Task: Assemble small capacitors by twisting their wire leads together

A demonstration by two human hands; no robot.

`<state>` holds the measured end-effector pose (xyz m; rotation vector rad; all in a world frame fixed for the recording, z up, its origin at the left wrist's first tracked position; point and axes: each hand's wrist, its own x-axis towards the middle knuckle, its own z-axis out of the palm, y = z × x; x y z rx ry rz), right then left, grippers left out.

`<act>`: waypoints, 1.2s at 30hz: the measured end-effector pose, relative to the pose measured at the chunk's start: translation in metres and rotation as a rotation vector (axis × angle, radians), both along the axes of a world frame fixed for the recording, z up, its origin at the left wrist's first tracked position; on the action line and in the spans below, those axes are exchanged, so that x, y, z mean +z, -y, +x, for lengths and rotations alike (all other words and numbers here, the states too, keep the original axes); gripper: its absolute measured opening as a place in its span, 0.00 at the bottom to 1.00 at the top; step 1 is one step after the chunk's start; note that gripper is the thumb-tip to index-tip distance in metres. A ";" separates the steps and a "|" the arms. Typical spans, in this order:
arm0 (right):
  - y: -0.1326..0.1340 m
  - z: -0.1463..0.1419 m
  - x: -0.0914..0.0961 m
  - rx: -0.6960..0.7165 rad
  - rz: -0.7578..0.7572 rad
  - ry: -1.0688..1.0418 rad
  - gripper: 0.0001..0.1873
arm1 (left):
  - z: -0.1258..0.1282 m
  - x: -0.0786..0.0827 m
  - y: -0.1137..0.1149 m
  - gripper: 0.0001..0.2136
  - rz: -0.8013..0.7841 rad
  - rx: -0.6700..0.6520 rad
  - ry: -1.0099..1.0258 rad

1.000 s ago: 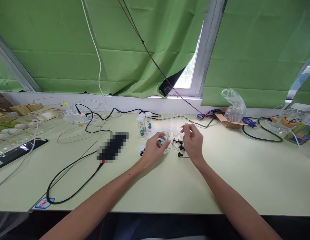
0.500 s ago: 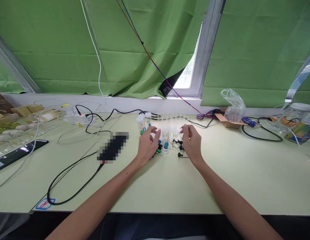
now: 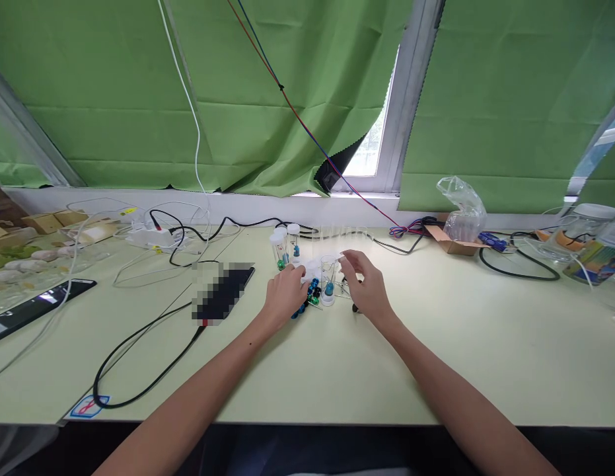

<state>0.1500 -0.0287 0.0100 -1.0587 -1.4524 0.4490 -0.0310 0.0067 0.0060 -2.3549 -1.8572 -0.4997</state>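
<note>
A clear plastic vial (image 3: 327, 271) stands upright at the middle of the table, with a blue-headed piece inside. On its left, my left hand (image 3: 286, 289) reaches down with curled fingers beside white caps (image 3: 313, 268); its fingertips are partly hidden. Small blue and green beadlike heads (image 3: 313, 291) lie by that hand, some with thin metal pins. My right hand (image 3: 365, 284) is at the vial's right, thumb and fingers brought together near its rim; what they pinch is too small to name. Black-headed pins (image 3: 355, 308) lie partly hidden under this hand.
Capped vials (image 3: 279, 248) with coloured pieces stand behind my left hand, and a row of clear tubes (image 3: 344, 239) stands behind. A phone (image 3: 242, 284) with a black cable (image 3: 133, 400) lies left. An open carton (image 3: 456, 246) with a plastic bag sits back right.
My left hand has lowered beside the caps, uncovering more of the blue and green heads. My right hand has moved left to the vial's rim, now covering most of the black-headed pins.
</note>
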 end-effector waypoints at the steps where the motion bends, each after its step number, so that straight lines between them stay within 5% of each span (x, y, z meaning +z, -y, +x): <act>1: 0.000 0.000 0.000 0.009 0.002 0.006 0.18 | 0.000 -0.001 -0.001 0.11 -0.006 -0.009 -0.001; 28: -0.007 -0.001 -0.016 0.164 -0.087 0.269 0.24 | -0.002 -0.009 -0.008 0.09 -0.021 -0.134 0.072; 36: -0.009 0.001 -0.022 0.189 -0.115 0.335 0.24 | 0.001 -0.011 -0.009 0.08 0.147 -0.272 0.211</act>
